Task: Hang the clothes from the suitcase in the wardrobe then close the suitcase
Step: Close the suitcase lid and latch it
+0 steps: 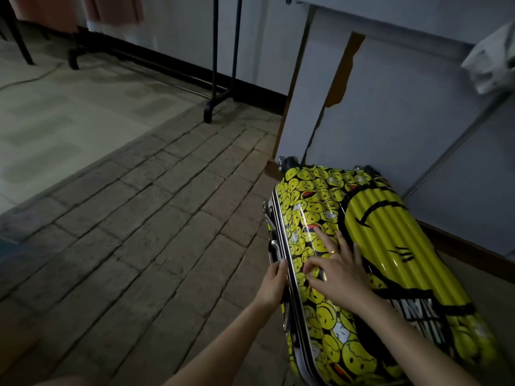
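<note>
We have the suitcase point(362, 260) lying flat on the floor point(139, 218) under our hands, its lid down. Our right hand point(334, 277) presses spread fingers on the yellow shell; our left hand point(274, 282) curls over the seam edge just left of it. If the seam is not fully zipped, we judge the lid could spring up once we let go. Its long axis runs away from us, wheels at the far end by the white panel point(390, 107).
</note>
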